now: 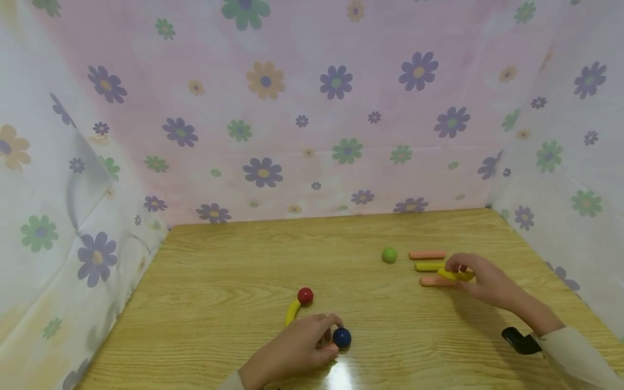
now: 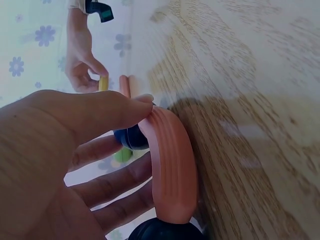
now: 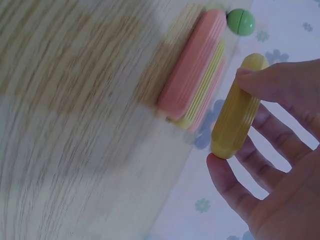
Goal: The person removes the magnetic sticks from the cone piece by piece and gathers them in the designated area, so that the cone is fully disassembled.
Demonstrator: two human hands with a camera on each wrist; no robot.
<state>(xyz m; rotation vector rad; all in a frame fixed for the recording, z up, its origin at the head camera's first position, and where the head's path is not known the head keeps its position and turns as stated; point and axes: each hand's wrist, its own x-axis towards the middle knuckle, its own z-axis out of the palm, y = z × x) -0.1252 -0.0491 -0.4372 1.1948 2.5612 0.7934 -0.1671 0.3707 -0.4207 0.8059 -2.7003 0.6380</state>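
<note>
My left hand (image 1: 302, 344) is low over the table, its thumb and fingers around a curved orange stick (image 2: 172, 165) with ridged sides. A dark blue ball (image 1: 342, 338) sits right by the fingertips. In the left wrist view another dark ball (image 2: 165, 231) shows at the stick's near end. On the right, my right hand (image 1: 482, 279) pinches a short curved yellow stick (image 3: 237, 110) between thumb and fingers. It is held over a row of straight sticks: an orange one (image 1: 435, 281), a yellow one (image 1: 429, 267) and another orange one (image 1: 427, 255).
Just left of that row lies a green ball (image 1: 389, 255). Beyond my left hand, a red ball (image 1: 305, 296) meets the end of a curved yellow stick (image 1: 292, 312), partly covered by the hand. Flowered cloth (image 1: 292, 119) walls the wooden table (image 1: 234, 265) at back and sides.
</note>
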